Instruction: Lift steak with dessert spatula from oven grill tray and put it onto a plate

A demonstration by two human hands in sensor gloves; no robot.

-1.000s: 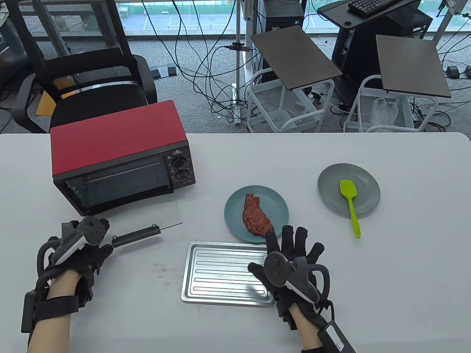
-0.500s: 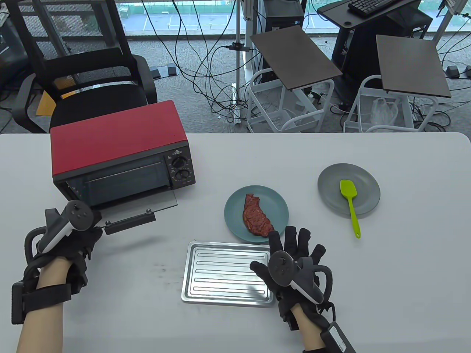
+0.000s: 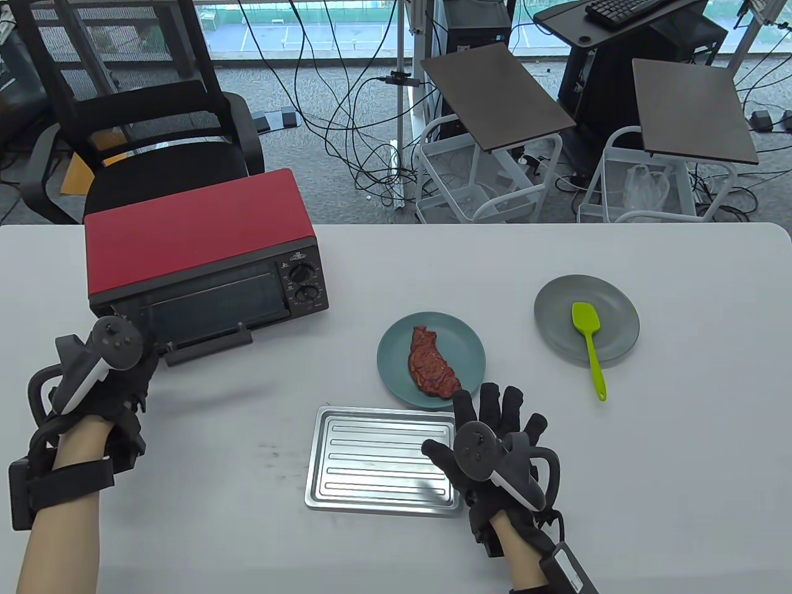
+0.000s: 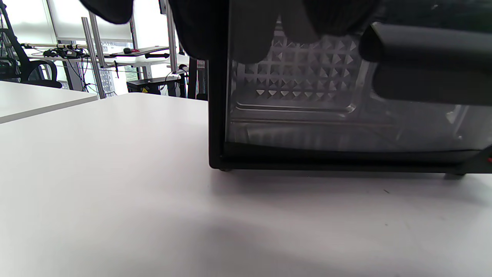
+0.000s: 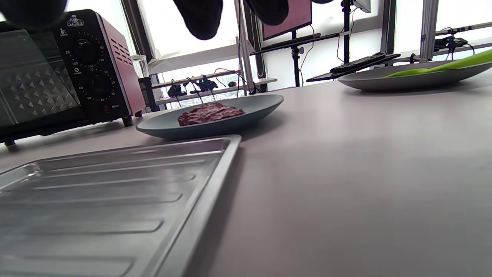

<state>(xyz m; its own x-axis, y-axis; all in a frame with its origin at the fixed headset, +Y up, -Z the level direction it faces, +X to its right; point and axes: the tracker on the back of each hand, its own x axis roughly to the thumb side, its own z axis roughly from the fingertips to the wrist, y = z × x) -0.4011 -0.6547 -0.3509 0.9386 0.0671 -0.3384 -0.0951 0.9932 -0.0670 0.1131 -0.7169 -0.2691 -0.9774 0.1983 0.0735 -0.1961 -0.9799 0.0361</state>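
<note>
The reddish steak [image 3: 431, 363] lies on a teal plate [image 3: 396, 346] in the middle of the table, and shows low on that plate [image 5: 215, 125] in the right wrist view. The steel grill tray [image 3: 380, 461] sits bare in front of it. A green dessert spatula [image 3: 588, 334] rests on a grey plate [image 3: 557, 303] to the right. My right hand [image 3: 495, 427] lies flat with spread fingers at the tray's right edge, holding nothing. My left hand [image 3: 117, 383] is at the left end of the oven door handle [image 3: 207, 345], its fingers [image 4: 246, 30] against the glass door.
A red toaster oven [image 3: 198, 247] stands at the back left, its glass door almost upright. An office chair [image 3: 148, 142] is behind the table. Bare tabletop lies to the right of the spatula plate and along the front edge.
The oven door has swung up from lying flat to nearly closed, with my left hand moving up and left along with it. My right hand has barely shifted.
</note>
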